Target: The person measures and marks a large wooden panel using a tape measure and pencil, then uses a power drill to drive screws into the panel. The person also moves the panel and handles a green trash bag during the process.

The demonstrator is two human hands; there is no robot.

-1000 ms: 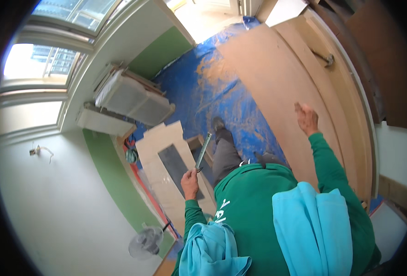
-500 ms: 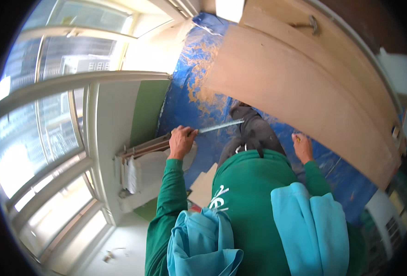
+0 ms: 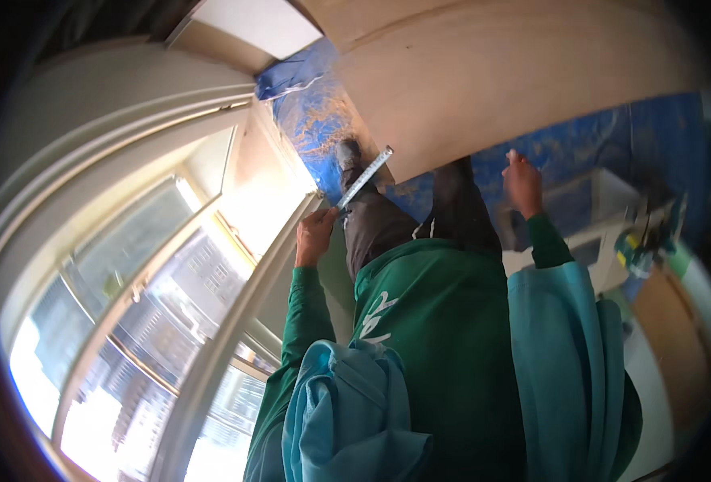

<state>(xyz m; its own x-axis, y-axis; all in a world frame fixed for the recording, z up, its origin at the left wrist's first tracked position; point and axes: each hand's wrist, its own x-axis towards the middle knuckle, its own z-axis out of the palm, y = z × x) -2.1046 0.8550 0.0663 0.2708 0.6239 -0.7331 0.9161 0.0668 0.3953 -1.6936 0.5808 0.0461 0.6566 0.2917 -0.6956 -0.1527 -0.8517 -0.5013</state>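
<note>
My left hand (image 3: 315, 238) is closed around the near end of a tape measure (image 3: 365, 178). Its pale, marked blade sticks out away from me and to the right. The blade's tip hangs over the near left corner of a large tan board (image 3: 468, 88); contact between them cannot be made out. My right hand (image 3: 522, 185) is raised at the right, beyond the board's near edge, its fingers curled together. Whatever those fingers hold, if anything, is too small to tell.
Blue sheeting (image 3: 588, 140) strewn with sawdust covers the floor around the board. Windows (image 3: 170, 281) with pale frames run along my left. A white panel (image 3: 255, 24) stands at the far left. At the right is a green power tool (image 3: 641, 251) beside pale boxy things.
My view and body have turned, so the board's left corner now lies before my legs. The tape blade has swung to point more steeply away, toward that corner. My right hand stays closed.
</note>
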